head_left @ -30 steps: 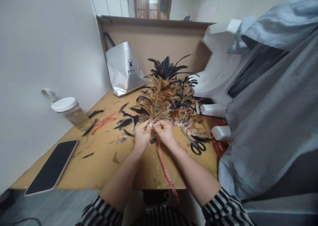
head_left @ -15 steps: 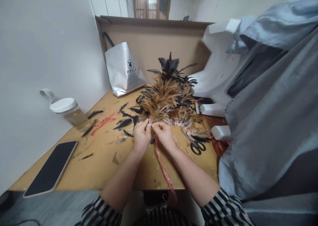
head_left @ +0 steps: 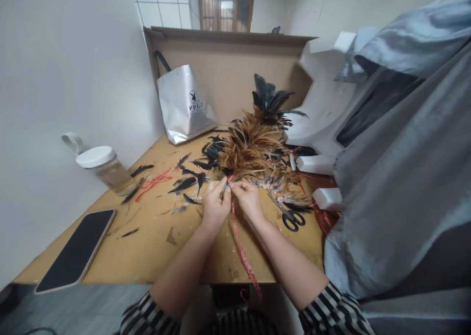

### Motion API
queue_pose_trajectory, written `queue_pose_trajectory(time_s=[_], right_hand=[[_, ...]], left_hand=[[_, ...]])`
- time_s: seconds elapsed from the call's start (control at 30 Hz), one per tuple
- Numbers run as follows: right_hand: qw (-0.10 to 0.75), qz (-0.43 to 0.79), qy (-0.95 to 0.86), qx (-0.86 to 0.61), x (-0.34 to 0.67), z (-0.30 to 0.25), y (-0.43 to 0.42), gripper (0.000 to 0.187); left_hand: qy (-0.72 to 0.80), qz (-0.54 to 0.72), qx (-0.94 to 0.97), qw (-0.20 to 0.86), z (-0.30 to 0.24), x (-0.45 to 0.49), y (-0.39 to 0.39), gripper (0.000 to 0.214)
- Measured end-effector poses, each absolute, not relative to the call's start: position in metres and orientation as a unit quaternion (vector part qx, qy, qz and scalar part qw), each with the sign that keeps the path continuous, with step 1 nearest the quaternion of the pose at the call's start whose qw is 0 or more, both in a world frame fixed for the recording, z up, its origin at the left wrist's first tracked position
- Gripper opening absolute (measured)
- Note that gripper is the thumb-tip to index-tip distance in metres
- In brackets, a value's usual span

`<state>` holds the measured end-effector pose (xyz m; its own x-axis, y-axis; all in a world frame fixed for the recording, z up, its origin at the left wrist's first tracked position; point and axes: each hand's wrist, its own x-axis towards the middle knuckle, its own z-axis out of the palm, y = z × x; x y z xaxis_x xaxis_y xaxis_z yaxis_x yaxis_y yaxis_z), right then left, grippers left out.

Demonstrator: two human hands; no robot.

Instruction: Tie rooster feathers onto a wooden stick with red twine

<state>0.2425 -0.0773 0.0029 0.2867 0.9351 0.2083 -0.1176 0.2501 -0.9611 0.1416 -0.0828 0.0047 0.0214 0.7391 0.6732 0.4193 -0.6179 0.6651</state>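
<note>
My left hand (head_left: pixel 216 201) is closed, thumb and fingers pinching the lower end of a bundle of brown and black feathers (head_left: pixel 250 141) bound with red ribbon. Close against it, my right hand (head_left: pixel 248 197) is closed in a pinch at the same spot; the bit between its fingertips is too small to make out. A strip of red ribbon (head_left: pixel 243 256) hangs from between the hands down over the table edge. Long black feathers (head_left: pixel 270 97) stand up at the bundle's far end. More brown feathers with pale, fluffy bases lie behind my right hand.
Black-handled scissors (head_left: pixel 292 218) lie to the right of my hands. Loose black feathers (head_left: pixel 186 184) and red ribbon scraps (head_left: pixel 154 182) are scattered left. A phone (head_left: pixel 77 251), a lidded jar (head_left: pixel 110 175), a silver bag (head_left: pixel 180 109) and grey cloth (head_left: pixel 401 178) surround the work area.
Both hands have shifted slightly right. The feather bundle has swung right with them, and its black tips now lean to the right.
</note>
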Motion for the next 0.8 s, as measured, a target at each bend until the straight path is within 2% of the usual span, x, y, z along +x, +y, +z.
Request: queue_pose_trajectory(time_s=[0.13,0.27,0.4,0.47,0.53,0.63,0.8], right_hand=[[0.664,0.400,-0.424,-0.468,0.245,0.005,-0.078,0.019],[0.666,0.400,-0.423,-0.467,0.246,0.007,-0.078,0.018],[0.661,0.459,-0.411,-0.430,0.244,0.007,-0.079,0.020],[0.653,0.492,-0.402,-0.412,0.244,0.006,-0.080,0.022],[0.653,0.489,-0.405,-0.413,0.244,0.006,-0.080,0.022],[0.655,0.461,-0.418,-0.429,0.245,0.006,-0.079,0.020],[0.657,0.431,-0.418,-0.456,0.246,0.005,-0.078,0.021]], left_hand=[[0.409,0.579,0.666,0.231,0.009,0.141,-0.083,0.032],[0.404,0.591,0.594,0.368,0.010,0.141,-0.079,0.031],[0.389,0.585,0.496,0.510,0.005,0.143,-0.074,0.041],[0.375,0.581,0.471,0.547,0.003,0.144,-0.073,0.044],[0.379,0.574,0.475,0.549,0.002,0.144,-0.071,0.044],[0.396,0.570,0.524,0.494,0.000,0.142,-0.070,0.039],[0.405,0.597,0.635,0.277,-0.005,0.139,-0.070,0.025]])
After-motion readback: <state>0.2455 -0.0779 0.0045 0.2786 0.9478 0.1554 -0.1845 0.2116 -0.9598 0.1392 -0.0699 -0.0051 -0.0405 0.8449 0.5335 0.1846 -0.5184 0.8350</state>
